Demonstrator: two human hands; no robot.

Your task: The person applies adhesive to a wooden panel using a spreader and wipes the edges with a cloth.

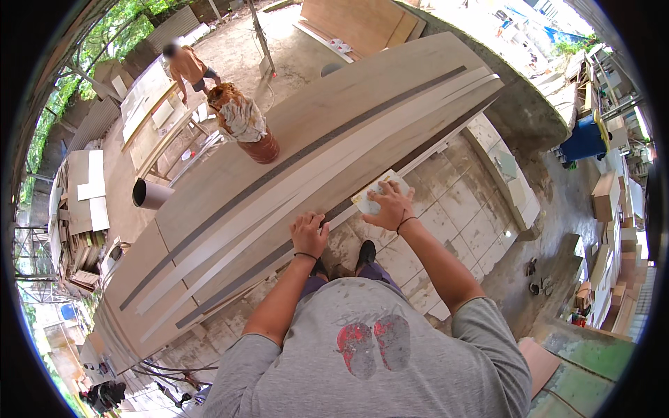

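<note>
My right hand [391,207] is spread over a white, yellow-stained rectangular pad [368,201], gripping it from above at the near edge of a long table [390,83]. Beneath the pad, a dark grey strip [339,210] runs along that edge. My left hand [309,234] rests on the tabletop close to the same strip, its fingers stretched forward and nothing visible in them. Long pale strips [334,160] lie side by side across the table, and another dark strip [306,150] lies beyond them.
A reddish-brown can [260,148] with a crumpled, brown-stained wrapping stands on the table's far side. Beyond it, another person [189,68] bends over a workbench [157,111]. A dark-ended roll [151,194] sits at the left; a blue bin [585,139] stands far right.
</note>
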